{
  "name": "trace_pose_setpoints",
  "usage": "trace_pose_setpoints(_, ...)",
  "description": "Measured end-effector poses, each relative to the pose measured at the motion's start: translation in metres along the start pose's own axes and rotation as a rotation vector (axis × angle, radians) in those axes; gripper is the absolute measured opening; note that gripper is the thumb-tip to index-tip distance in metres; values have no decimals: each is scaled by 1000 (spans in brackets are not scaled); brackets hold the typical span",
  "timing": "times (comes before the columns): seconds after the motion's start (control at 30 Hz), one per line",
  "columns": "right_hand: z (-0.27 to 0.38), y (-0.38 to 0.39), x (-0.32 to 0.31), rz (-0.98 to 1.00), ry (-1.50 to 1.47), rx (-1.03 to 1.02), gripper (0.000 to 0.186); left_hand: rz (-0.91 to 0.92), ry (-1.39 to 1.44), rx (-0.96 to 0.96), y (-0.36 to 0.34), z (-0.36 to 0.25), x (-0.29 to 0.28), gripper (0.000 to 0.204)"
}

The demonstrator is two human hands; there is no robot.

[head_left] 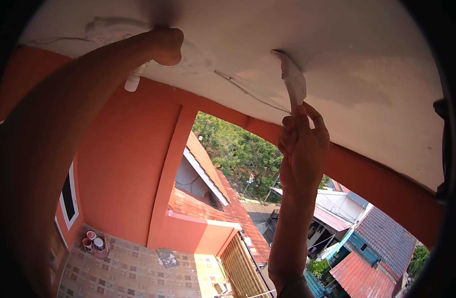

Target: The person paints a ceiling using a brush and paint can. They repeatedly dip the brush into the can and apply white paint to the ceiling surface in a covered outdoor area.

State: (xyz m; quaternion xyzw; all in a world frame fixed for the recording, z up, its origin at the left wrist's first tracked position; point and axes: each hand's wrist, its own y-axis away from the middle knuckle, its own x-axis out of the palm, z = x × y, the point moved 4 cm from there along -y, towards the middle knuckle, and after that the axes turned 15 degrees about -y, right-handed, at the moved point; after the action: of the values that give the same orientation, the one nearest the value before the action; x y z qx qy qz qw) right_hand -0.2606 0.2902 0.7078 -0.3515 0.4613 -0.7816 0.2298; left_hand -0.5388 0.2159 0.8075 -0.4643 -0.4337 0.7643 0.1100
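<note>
Overhead, the white ceiling (357, 64) fills the upper part of the view. My left hand (167, 47) is raised against it, beside a rough greyish patch (111, 31); its fingers are hidden, so whether it holds anything does not show. My right hand (305, 141) grips a putty knife (293, 79) by its lower end. White filler coats the blade, whose tip points up to the ceiling and appears at or close to its surface. A thin cable (253, 94) runs along the ceiling between my hands.
A white light bulb (132, 82) hangs by my left forearm. Orange walls (124, 159) enclose a tiled floor (133, 263) far below, with several paint buckets (93, 241) in the corner. Beyond a low wall (200, 233) and railing (253, 263) lie rooftops (382, 238) and trees (243, 144).
</note>
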Motion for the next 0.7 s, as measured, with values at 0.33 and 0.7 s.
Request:
trace_pose_setpoints(0.33, -62, 32, -3, -10, 141, -373, 31, -43, -73, 47, -2, 5, 4, 18)
trace_pose_setpoints(0.7, -184, -71, -25, -113, 314, -285, 26, 6, 32, -80, 1, 2, 1, 30)
